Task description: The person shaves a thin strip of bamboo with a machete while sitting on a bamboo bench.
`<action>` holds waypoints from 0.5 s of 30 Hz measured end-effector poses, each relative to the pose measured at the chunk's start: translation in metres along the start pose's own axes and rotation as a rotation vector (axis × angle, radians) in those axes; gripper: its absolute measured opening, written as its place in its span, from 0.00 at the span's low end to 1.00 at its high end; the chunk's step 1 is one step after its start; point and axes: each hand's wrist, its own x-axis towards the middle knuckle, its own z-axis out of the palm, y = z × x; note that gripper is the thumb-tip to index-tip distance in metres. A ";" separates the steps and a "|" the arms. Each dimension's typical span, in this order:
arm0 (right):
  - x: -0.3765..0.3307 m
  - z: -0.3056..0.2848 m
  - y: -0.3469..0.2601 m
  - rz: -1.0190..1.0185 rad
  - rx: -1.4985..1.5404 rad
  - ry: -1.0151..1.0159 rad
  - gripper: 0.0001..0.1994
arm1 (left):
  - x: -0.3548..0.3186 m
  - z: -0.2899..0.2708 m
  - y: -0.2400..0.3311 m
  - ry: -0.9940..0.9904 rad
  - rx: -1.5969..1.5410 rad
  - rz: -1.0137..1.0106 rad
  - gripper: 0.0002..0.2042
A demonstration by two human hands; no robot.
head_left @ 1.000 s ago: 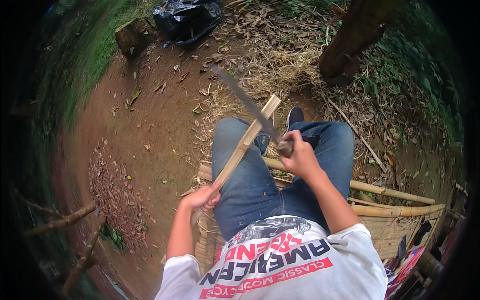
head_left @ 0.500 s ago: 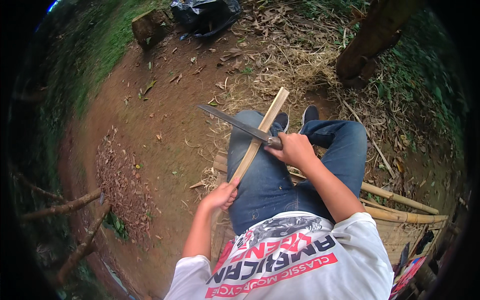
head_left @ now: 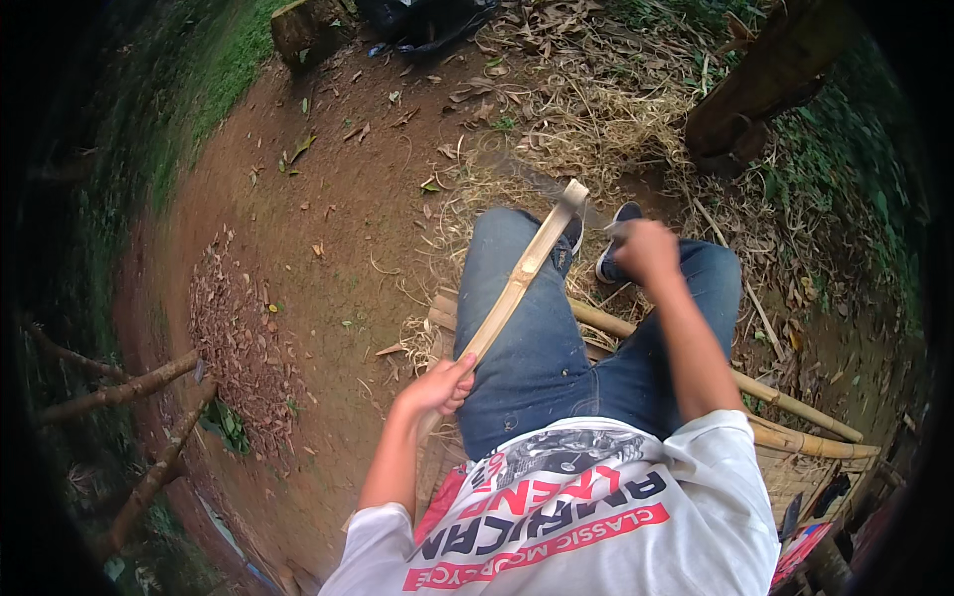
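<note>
A split bamboo strip [head_left: 515, 285] lies slantwise over my left thigh, its far end beyond the knee. My left hand [head_left: 437, 385] is closed around its near part beside the thigh. Out past my knees, my right hand [head_left: 648, 252] grips the handle of a machete [head_left: 540, 182]. Motion smears the blade, which crosses the strip near its far end; whether it touches the wood I cannot tell. A node shows midway along the strip's pale face.
Pale shavings [head_left: 596, 119] and dry leaves cover the ground ahead. A wooden post [head_left: 740, 99] stands at the far right, a stump [head_left: 308, 35] and black plastic bag [head_left: 427, 25] far left. Bamboo poles [head_left: 795, 407] lie at my right. Branches [head_left: 129, 402] jut in at left.
My right hand has moved away from me and rightward, carrying the machete from mid-strip toward the far end. The strip has turned, now showing its node. My left hand keeps its hold.
</note>
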 end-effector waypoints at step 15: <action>-0.037 -0.040 -0.013 0.108 0.445 0.058 0.13 | 0.020 -0.001 0.012 0.035 0.010 -0.016 0.27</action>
